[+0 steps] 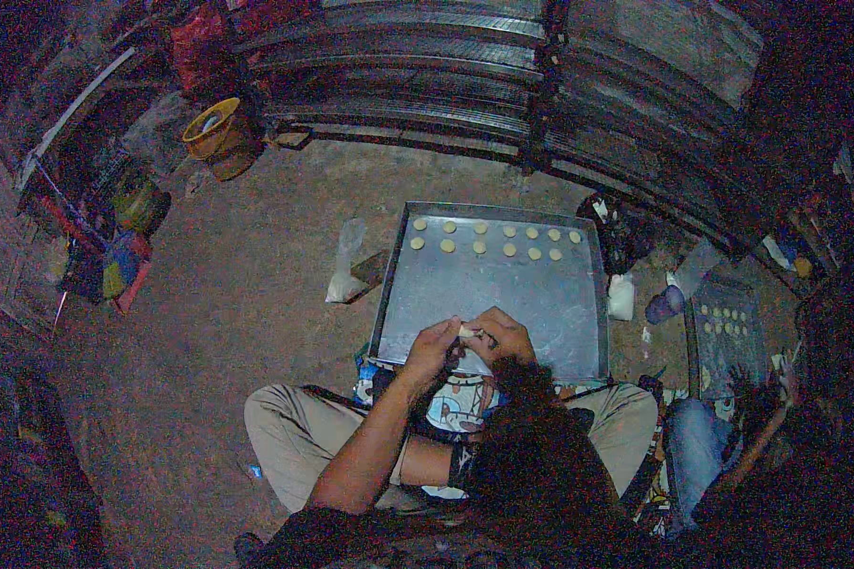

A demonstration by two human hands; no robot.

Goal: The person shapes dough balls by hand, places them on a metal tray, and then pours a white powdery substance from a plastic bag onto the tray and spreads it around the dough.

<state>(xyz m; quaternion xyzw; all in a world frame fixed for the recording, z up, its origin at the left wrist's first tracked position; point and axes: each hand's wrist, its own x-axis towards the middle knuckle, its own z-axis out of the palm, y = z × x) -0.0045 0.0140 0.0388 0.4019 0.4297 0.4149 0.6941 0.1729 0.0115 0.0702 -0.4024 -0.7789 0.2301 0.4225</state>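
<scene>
Over the near edge of a large metal baking tray [484, 294], my left hand [433, 347] and my right hand [503, 336] meet. Their fingers are closed around a small pale piece of dough [466, 332], mostly covered by the fingertips. Two rows of flat, round dough pieces [479, 229] lie along the tray's far side. The tray's metal between those rows and my hands shows pale smears. My crossed legs [304, 431] are just this side of the tray, over a patterned cloth [455, 403].
Left of the tray stands a clear bag of white powder [343, 284]. A white packet [621, 297] and a purple container [664, 303] are at its right. Farther right, another person's hand [783, 379] is near a second tray [726, 356] of dough pieces. An orange bucket [223, 142] stands far left.
</scene>
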